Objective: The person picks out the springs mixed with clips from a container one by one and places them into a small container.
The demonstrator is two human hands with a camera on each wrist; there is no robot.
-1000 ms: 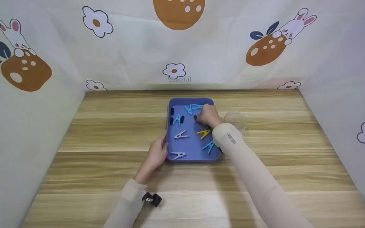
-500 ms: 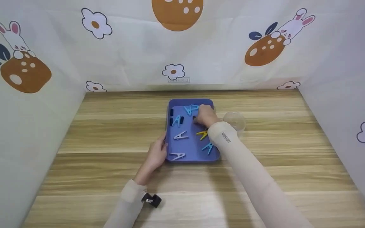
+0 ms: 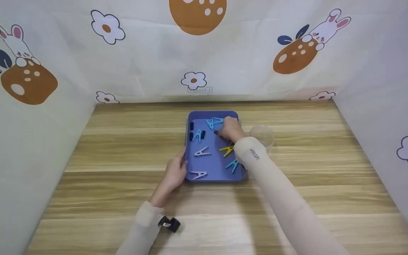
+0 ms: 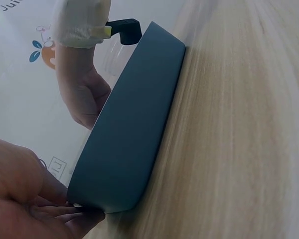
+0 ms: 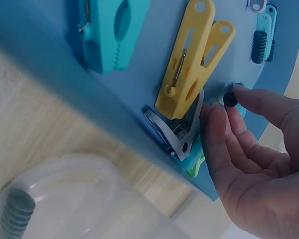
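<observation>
A shallow blue tray (image 3: 214, 177) holds several plastic clothespins, among them a yellow clothespin (image 3: 227, 150), a white clothespin (image 3: 202, 152) and a light blue clothespin (image 3: 233, 165). Small black ribbed cylinders (image 3: 203, 134) lie among them. My left hand (image 3: 175, 171) grips the tray's left side; the left wrist view has its thumb and fingers (image 4: 87, 221) at the tray's wall. Inside the tray's far right part, my right hand (image 3: 231, 128) pinches a black ribbed cylinder (image 5: 230, 98) between thumb and fingers. This hand partly covers the far clothespins in the head view.
Just right of the tray stands a clear plastic cup (image 3: 262, 136); the right wrist view shows a dark ribbed cylinder (image 5: 17, 214) in it. The wooden table (image 3: 119, 152) is bounded by printed cloth walls (image 3: 147, 63) at the back and sides.
My right hand shifts only slightly within the tray, and the black cylinder at its fingertips turns and moves a little left. The left hand stays on the tray.
</observation>
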